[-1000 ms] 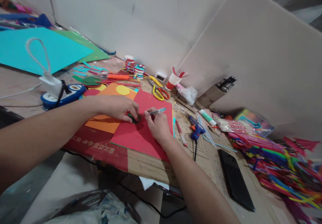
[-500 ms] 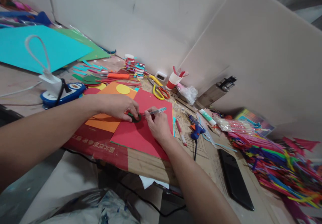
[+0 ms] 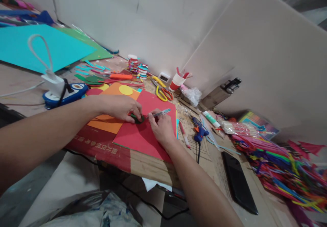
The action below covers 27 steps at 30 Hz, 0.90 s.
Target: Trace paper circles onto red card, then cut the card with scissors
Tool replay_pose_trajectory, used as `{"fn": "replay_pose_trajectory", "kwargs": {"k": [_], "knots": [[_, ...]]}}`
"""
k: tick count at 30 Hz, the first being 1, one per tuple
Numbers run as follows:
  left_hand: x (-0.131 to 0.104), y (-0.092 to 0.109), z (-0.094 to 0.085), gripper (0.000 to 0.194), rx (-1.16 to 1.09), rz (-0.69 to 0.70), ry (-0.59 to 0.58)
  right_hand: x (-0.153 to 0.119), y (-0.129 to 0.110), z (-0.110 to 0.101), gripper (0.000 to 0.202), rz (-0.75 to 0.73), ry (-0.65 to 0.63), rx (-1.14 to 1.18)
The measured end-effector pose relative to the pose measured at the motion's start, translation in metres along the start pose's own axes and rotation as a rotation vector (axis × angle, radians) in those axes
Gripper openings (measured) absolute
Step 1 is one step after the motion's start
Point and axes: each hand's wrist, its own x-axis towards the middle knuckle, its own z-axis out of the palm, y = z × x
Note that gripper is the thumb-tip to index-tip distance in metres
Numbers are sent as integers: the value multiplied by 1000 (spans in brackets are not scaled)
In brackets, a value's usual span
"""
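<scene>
Our left hand (image 3: 125,108) curls its fingers onto a small, rounded dark-green piece (image 3: 139,119) lying on the smooth red sheet (image 3: 145,138); whether they pinch or only press it, we cannot tell. Our right hand (image 3: 162,126) pinches a slim, clear-barrelled pen (image 3: 163,112), its tip near the green edge. Beside us, an orange sheet (image 3: 108,126) bears a flat yellow disc (image 3: 126,90).

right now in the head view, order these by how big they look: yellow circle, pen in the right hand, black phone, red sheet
1. Red sheet
2. Black phone
Unranked below these: yellow circle and pen; the right hand hides part of the pen.
</scene>
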Motion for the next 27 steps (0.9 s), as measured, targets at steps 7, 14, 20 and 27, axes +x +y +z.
{"fn": "replay_pose_trajectory", "kwargs": {"k": [7, 14, 20, 27], "knots": [[0, 1, -1, 28, 12, -17, -30, 4, 2, 3, 23, -9, 8, 46], [0, -2, 1, 27, 10, 15, -20, 4, 1, 3, 23, -23, -17, 43], [0, -2, 2, 26, 32, 31, -2, 2, 1, 2, 23, -45, -10, -20], [-1, 2, 0, 29, 30, 36, 31, -1, 0, 1, 23, -71, -5, -26]]}}
